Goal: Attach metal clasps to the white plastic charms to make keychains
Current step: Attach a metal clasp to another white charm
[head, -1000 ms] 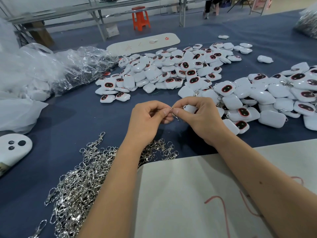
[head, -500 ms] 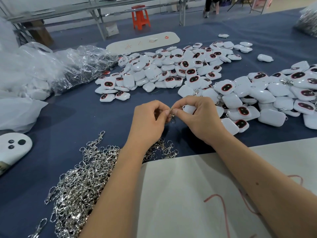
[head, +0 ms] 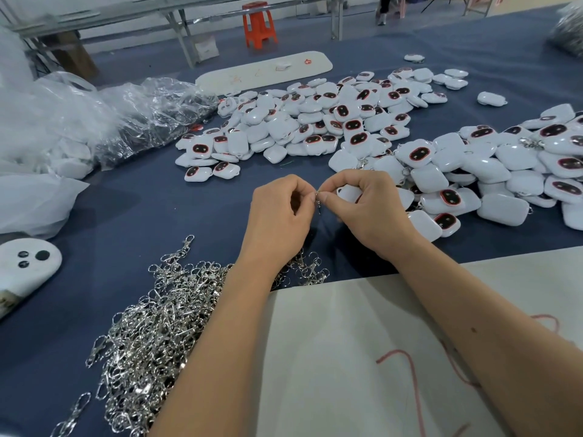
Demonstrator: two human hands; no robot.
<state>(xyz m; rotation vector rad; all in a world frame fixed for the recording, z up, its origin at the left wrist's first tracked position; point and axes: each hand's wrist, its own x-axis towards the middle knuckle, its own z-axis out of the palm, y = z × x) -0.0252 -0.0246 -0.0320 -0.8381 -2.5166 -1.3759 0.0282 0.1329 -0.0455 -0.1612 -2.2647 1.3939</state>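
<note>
Plastic bags [head: 94, 127] sat at the table's [head: 142, 222] left edge, contents unclear. Clasp pile [head: 151, 335] lay near the front-left corner, probably kept within easy reach of the left hand [head: 280, 222]. Left hand's fingers [head: 307, 197] pinched a small clasp [head: 319, 200] mid-table; right hand [head: 369, 209] pinched it too and cupped a white charm [head: 347, 193], likely steadying it for hooking. Join itself hidden between fingertips, so couldn't tell if linked. Loose charms [head: 315, 121] heaped toward the back; a second heap [head: 504, 171] with clasps showing at the right edge, probably finished, cut off by the frame. White sheet [head: 347, 357] covered the front edge.
</note>
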